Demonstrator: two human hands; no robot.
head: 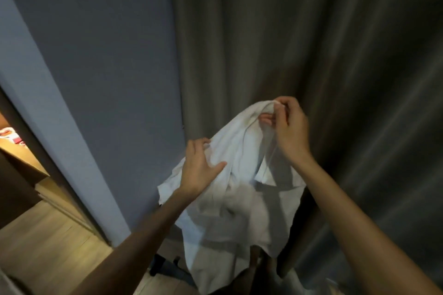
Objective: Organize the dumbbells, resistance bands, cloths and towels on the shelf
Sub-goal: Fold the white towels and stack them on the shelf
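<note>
Head-worn; forward-down, close over hands [244, 141]

No legible text, label or number anywhere, not even on the blurred red-and-white items [9, 136] at left

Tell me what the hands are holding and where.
A white cloth: the right hand pinches its top edge, the left hand grips a fold lower down.

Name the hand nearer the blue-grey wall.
Left. The left hand holds the white cloth just beside the edge of the blue-grey wall; the right hand pinches the cloth's top farther right, in front of the curtain.
</note>
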